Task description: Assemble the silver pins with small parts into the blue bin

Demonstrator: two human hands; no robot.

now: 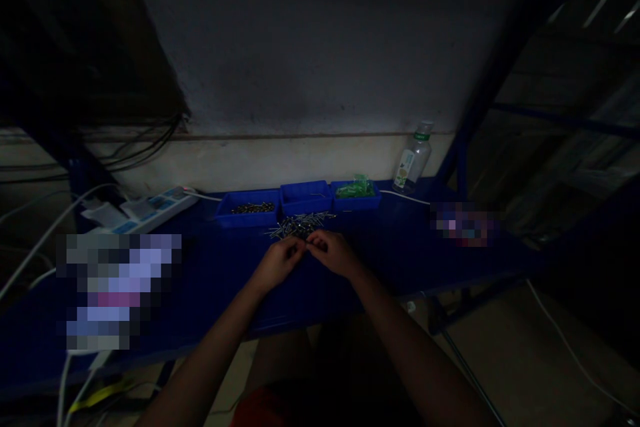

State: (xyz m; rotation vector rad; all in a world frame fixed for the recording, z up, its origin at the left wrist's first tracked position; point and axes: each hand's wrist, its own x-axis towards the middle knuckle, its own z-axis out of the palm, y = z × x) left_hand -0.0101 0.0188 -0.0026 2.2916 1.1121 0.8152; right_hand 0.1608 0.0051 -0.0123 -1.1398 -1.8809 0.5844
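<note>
My left hand [281,259] and my right hand [331,250] meet fingertip to fingertip over the blue table [210,273], both pinched closed. What they pinch is too small and dark to name. Just beyond the fingers lies a loose pile of thin metal pins [299,223]. Behind the pile stand three blue trays in a row: the left tray [247,215] holds dark small parts, the middle tray [306,199] looks mostly bare, and the right tray [356,200] holds green pieces [356,188].
A clear plastic bottle [413,161] stands at the back right by the wall. A white power strip [150,208] with cables lies at the back left. Blue shelf posts rise at the right. The scene is very dark.
</note>
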